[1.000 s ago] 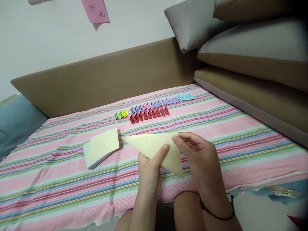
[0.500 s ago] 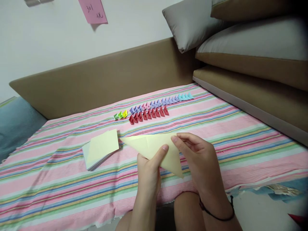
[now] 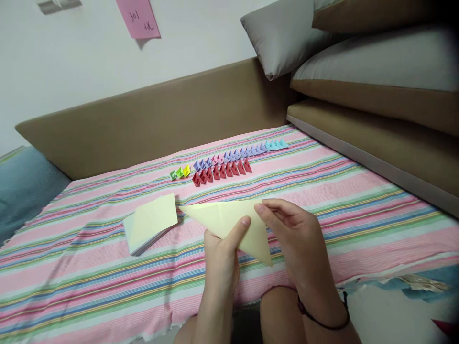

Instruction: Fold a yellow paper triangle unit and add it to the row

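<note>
Between my hands is a pale yellow sheet of origami paper (image 3: 229,212), folded into a triangle with a faint crease across it. My left hand (image 3: 224,251) is closed on its lower edge, thumb on top and fingers hidden beneath. At the upper right corner, my right hand (image 3: 299,234) pinches the paper between thumb and forefinger. Left of the held paper lies a stack of paper sheets (image 3: 152,220) with pale yellow on top. Beyond it stand small folded paper boats: a red row (image 3: 222,171), a purple, pink and turquoise row (image 3: 236,155), and green and yellow ones (image 3: 180,172).
Everything lies on a striped cloth (image 3: 107,267). A brown backrest (image 3: 161,117) runs along the far side. Large cushions (image 3: 373,95) are piled at the right, and a blue cushion (image 3: 28,186) is at the left. A pink note (image 3: 139,19) hangs on the wall.
Both hands keep the same hold on the folded paper. The view has shifted very slightly; otherwise nothing has visibly moved.
</note>
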The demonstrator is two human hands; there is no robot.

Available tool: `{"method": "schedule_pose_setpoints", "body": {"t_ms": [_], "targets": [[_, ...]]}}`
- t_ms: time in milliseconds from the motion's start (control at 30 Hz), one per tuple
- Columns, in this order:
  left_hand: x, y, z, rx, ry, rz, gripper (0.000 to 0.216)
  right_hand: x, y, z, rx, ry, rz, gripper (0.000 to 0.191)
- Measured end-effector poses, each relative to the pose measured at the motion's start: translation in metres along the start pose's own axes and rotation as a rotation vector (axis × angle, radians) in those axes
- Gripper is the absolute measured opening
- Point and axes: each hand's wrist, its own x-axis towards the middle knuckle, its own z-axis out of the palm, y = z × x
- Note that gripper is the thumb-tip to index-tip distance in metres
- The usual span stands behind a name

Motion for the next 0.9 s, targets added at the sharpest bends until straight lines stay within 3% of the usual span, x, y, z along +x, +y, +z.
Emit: {"method": "schedule_pose_setpoints", "body": {"t_ms": [400,633,900], "targets": [[0.005,0.002,-0.009,0.165,-0.038,-0.034,0.033,0.006,0.006,-0.013,-0.054,-0.082,-0.023,0.010],[0.013,0.002,-0.019,0.157,-0.126,-0.167,0.031,0.009,0.015,-0.016,-0.048,0.037,-0.062,0.011],[0.021,0.007,-0.029,0.192,-0.103,-0.179,0.025,0.014,0.018,-0.019,-0.002,0.205,-0.061,0.009]]}}
